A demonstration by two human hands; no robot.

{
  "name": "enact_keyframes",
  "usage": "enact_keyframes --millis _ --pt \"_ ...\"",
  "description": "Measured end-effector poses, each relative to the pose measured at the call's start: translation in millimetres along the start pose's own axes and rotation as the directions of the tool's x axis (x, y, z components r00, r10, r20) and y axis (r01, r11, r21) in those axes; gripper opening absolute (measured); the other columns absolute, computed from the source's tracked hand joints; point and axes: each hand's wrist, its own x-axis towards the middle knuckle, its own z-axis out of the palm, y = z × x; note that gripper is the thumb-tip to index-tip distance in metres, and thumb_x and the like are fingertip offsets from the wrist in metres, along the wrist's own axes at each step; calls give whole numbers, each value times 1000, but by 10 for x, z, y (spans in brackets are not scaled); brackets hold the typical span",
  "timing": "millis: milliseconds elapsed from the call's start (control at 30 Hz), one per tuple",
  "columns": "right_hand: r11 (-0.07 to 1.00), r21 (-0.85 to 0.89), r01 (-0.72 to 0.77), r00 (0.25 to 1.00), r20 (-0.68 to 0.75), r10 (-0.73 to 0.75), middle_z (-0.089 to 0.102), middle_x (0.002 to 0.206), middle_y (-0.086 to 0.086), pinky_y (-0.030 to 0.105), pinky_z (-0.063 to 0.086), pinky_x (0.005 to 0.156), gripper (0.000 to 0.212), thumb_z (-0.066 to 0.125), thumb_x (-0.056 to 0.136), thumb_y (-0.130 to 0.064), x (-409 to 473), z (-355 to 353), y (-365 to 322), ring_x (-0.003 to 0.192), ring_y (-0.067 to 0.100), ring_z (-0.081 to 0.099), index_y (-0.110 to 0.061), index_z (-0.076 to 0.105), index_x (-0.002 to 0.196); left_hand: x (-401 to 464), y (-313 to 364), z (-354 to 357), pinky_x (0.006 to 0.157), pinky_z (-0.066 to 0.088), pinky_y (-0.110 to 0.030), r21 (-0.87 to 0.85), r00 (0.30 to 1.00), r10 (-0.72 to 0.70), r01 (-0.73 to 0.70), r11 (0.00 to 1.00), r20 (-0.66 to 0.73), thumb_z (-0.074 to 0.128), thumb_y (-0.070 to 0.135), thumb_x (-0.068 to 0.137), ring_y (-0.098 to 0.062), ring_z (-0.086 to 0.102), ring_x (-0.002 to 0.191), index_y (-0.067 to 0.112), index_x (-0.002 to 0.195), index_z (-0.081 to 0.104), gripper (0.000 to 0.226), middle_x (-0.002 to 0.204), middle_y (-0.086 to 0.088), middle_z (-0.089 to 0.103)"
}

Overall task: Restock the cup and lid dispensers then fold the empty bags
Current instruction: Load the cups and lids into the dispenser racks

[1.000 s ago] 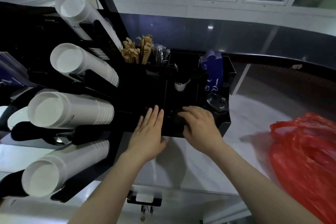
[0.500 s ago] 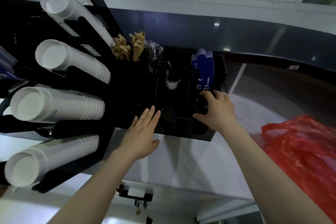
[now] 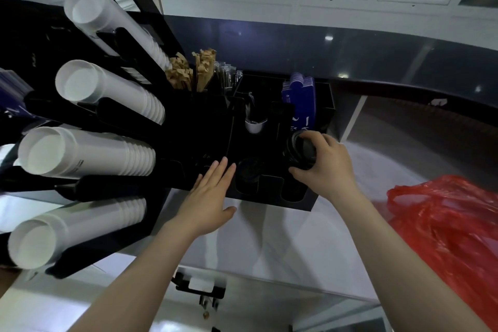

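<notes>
A black organizer [image 3: 269, 194] stands on the white counter, with round lid slots along its front. My right hand [image 3: 327, 163] grips a stack of black lids [image 3: 299, 147] over the rightmost slot. More black lids [image 3: 248, 170] sit in the middle slot. My left hand [image 3: 211, 195] lies flat, fingers spread, on the organizer's front left part and holds nothing. To the left, a black rack holds several rows of stacked white cups [image 3: 89, 153], their open mouths facing me.
A crumpled red plastic bag [image 3: 452, 234] lies on the counter at the right. Brown packets [image 3: 191, 73], wrapped sticks and blue sleeves [image 3: 297, 100] fill the organizer's rear compartments. A dark glossy wall runs behind. The counter's front edge [image 3: 269, 280] is near my forearms.
My right hand moved from the middle slot to the rightmost one and closed on the lid stack there. My left hand stayed flat on the organizer. The view shifted a little.
</notes>
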Motion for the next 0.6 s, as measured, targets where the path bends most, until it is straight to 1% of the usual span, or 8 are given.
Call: enact_keyframes --millis 67,167,300,433,467,533,567,600 --pt "998 66 1 1000 -31 1 50 128 0 34 46 88 72 79 65 -35 -11 -20 13 111 23 49 -36 44 127 1 -4 19 115 -8 -33 2 1000 -3 3 1000 -5 58 36 90 -4 -28 138 28 151 -9 91 155 11 -24" --pt "989 145 -3 999 -37 8 44 130 -4 22 40 80 73 80 67 -31 -34 -36 9 103 9 45 -36 42 129 8 -15 40 113 -9 -32 6 1000 -3 3 1000 -16 58 36 90 -4 -29 137 28 151 -11 92 153 13 -27" --pt "978 209 20 998 -67 -6 43 131 -6 18 36 83 72 80 67 -29 -60 -43 -32 104 2 41 -34 44 129 4 -4 60 113 -10 -31 -9 1000 -3 3 1000 -29 58 37 90 -4 -29 137 28 151 -10 91 155 11 -25" --pt "966 247 75 993 -107 -50 45 131 -6 -1 29 80 70 80 67 -30 -47 -39 -157 104 -8 34 -31 46 129 -4 -21 -1 115 -9 -31 1 1000 20 -20 1000 -21 56 38 91 -3 -26 137 26 152 -7 89 157 7 -21" --pt "960 267 88 992 -115 -59 46 131 -5 -2 28 83 70 80 67 -30 -39 -34 -200 107 -6 35 -31 47 128 -18 -30 -23 116 -8 -31 7 999 29 -29 1000 -21 55 39 91 -4 -25 138 25 152 -7 88 158 6 -21" --pt "943 314 111 989 -132 -72 47 131 -5 8 30 94 69 80 66 -30 -16 -11 -309 118 5 40 -31 47 128 -79 -57 -62 116 -7 -28 -9 998 28 -29 1000 -57 55 41 91 -4 -20 140 22 152 -7 89 158 5 -20" --pt "934 336 123 987 -143 -79 48 129 -6 13 32 97 69 80 66 -30 -8 -2 -362 121 8 41 -31 47 127 -117 -63 -75 115 -7 -27 -22 996 22 -24 999 -85 55 42 91 -4 -19 141 22 152 -7 89 158 6 -20" --pt "924 357 140 984 -155 -89 49 127 -8 12 32 96 69 80 66 -30 6 14 -425 120 8 42 -31 47 127 -155 -75 -83 115 -7 -26 -32 993 9 -13 999 -116 55 42 91 -3 -18 140 21 152 -8 90 157 6 -20"
